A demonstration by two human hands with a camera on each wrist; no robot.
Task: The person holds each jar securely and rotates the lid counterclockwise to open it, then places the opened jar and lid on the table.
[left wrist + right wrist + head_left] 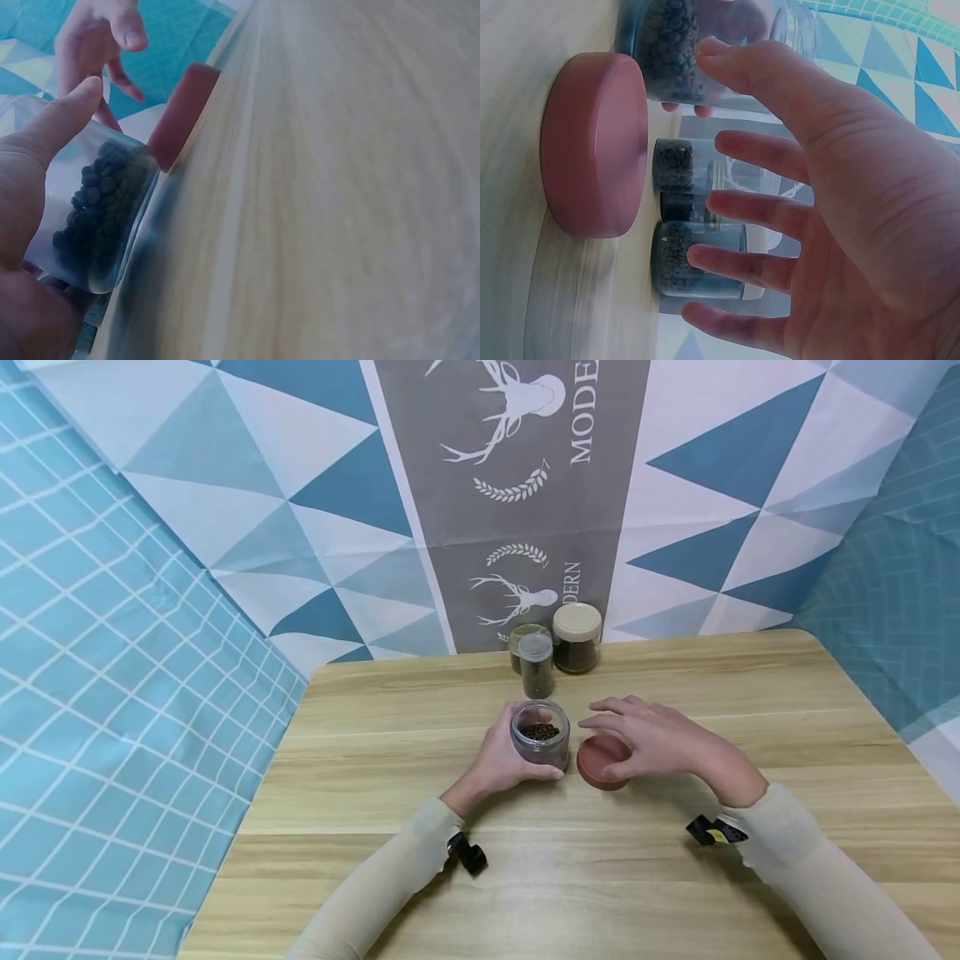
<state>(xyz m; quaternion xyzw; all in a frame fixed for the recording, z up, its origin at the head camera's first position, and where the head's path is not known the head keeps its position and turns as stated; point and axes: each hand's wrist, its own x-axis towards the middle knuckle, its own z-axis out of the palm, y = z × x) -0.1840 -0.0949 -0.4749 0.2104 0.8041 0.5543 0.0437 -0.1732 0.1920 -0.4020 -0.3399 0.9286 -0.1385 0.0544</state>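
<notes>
The left hand (499,758) is clamped around the clear jar (542,754); the right hand (654,739), fingers (757,212) spread, is above and clear of the red lid (595,759) on the worktop (375,768)

The head view is bright and evenly lit, with soft shadows beside the sleeves (378,889) and a pale sheen across the near part of the table (360,760). Both wrist views are dimmer, hazy and tinted blue. In the left one, the wood grain smears out of focus toward the right. In the right one, faint highlights lie on the red lid (592,142) and the glass jar (735,82).
</notes>
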